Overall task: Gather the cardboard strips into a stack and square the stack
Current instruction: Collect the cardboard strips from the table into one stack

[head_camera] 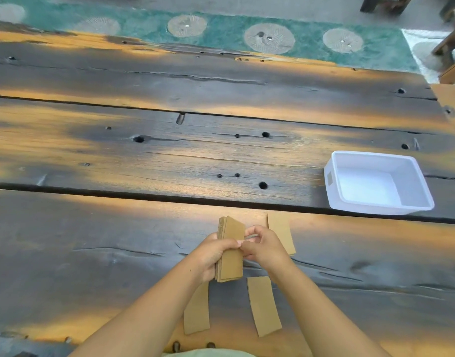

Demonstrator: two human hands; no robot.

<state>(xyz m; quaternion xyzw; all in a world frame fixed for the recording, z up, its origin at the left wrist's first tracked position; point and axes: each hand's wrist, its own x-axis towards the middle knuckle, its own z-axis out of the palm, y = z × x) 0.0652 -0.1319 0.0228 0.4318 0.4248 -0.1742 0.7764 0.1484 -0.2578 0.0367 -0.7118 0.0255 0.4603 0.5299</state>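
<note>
A stack of brown cardboard strips (231, 264) is held just above the dark wooden table (118, 266), lengthways away from me. My left hand (211, 253) wraps around its left side. My right hand (262, 247) pinches the stack's right edge near the middle. Three loose strips lie flat on the table: one (281, 233) behind my right hand and partly hidden by it, one (263, 305) below the stack, and one (196, 313) under my left forearm.
An empty white plastic bin (332, 181) stands on the table to the right, beyond the strips. Wide gaps and holes run across the planks. Past the table's far edge lie a green patterned rug (221, 29) and wooden furniture legs (448, 47).
</note>
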